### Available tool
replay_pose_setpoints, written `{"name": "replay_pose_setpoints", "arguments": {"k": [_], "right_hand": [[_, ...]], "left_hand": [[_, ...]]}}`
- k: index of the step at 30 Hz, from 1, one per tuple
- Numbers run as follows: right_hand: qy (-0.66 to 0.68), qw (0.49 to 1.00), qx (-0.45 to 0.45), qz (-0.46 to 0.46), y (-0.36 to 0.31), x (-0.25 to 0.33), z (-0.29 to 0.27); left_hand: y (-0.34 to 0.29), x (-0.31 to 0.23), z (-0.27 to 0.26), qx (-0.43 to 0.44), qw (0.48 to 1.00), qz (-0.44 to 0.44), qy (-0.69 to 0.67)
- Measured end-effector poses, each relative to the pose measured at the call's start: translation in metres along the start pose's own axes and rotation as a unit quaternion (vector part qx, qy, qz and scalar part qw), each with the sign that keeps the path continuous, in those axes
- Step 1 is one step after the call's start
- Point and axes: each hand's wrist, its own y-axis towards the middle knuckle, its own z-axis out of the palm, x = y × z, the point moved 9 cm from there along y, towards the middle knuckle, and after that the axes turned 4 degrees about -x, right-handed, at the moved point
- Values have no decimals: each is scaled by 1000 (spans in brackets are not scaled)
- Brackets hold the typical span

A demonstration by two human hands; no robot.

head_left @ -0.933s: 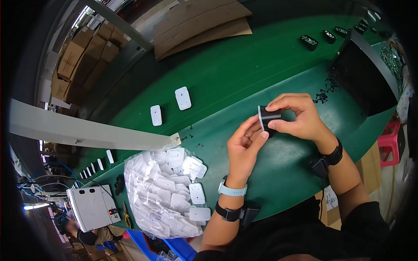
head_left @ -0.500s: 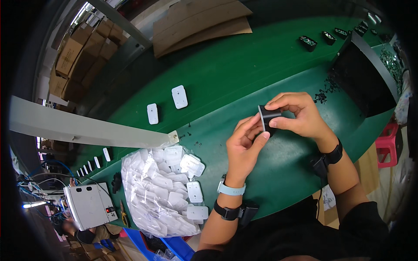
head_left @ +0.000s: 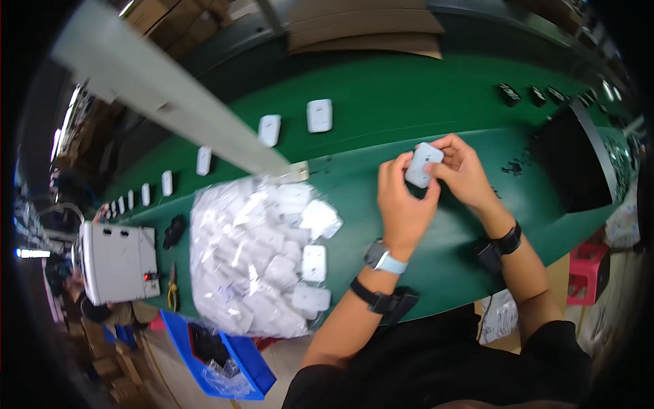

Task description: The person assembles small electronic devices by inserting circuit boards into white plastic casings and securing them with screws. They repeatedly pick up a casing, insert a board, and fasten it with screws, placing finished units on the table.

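Between both hands is a small box-shaped plastic housing with a white cover plate (head_left: pixel 424 165) facing up. Its black body shows only in part beneath. My left hand (head_left: pixel 407 204) grips it from the left and below, fingers curled round the side. My right hand (head_left: pixel 464 172) pinches the right side, thumb resting on the white face. To the left of my left forearm lies a clear plastic bag (head_left: pixel 235 255) full of white cover plates. Loose beside its opening are a white plate (head_left: pixel 314 263), another plate (head_left: pixel 311 298) and a small pile of plates (head_left: pixel 321 219).
White-topped units (head_left: pixel 319 116) stand in a row along the green belt (head_left: pixel 402 95). Black housings (head_left: pixel 509 95) sit far right, near a dark bin (head_left: pixel 572 160) and scattered screws (head_left: pixel 512 167). A pale post (head_left: pixel 184 99) crosses the left side. Pliers (head_left: pixel 172 290) lie by a white machine (head_left: pixel 122 262).
My hands have turned the housing so that its white face points up; before, its black side showed. The whole view has shifted, bringing more of the belt's white units into sight.
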Motion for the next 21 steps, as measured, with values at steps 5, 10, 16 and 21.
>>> {"name": "replay_pose_setpoints", "arguments": {"k": [5, 10, 16, 21], "right_hand": [[-97, 992, 65, -52, 98, -4, 24], [-459, 881, -4, -112, 150, -4, -2], [-437, 837, -120, -307, 119, 72, 26], [-497, 784, 333, -163, 9, 75, 240]], "left_hand": [[0, 7, -11, -42, 998, 0, 52], [-5, 9, 1, 12, 997, -19, 77], [-9, 5, 9, 20, 995, -12, 93], [-30, 45, 35, 45, 987, 43, 149]]}}
